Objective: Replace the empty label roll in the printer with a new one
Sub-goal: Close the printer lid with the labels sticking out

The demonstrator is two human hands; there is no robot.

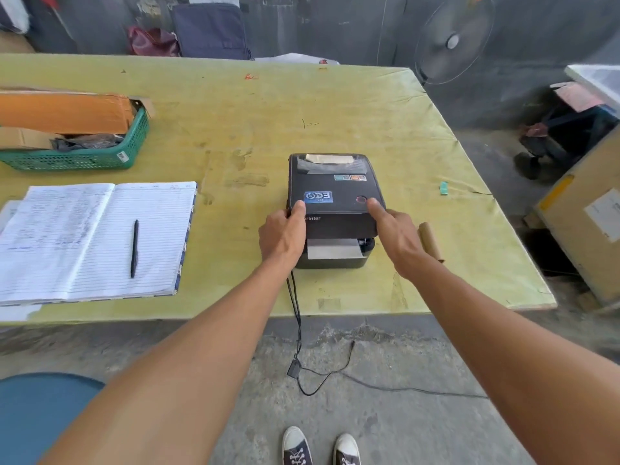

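So the printer (335, 182) sits on the yellow-green surface (268, 112), a bit right of the middle and close to the near edge. Both hands are on the front of its lid (340, 223). Left hand (281, 234) grips the left front corner, thumb on top next to the blue sticker, fingers curled round the side. Right hand (397, 234) holds the right front corner the same way, thumb up top just beside the round button, the rest of the fingers wrapped over the edge where I can't really see them. White label paper (333, 251) shows in the slot under the lid's front lip. The bare cardboard core (430, 241) lies on the surface just right of the printer, partly behind the right wrist. Off to the left there's an open notebook (97, 239) with a pen (134, 248) on it, and a green basket (100, 156) further back. Cable (297, 317) hangs off the near edge down to the floor
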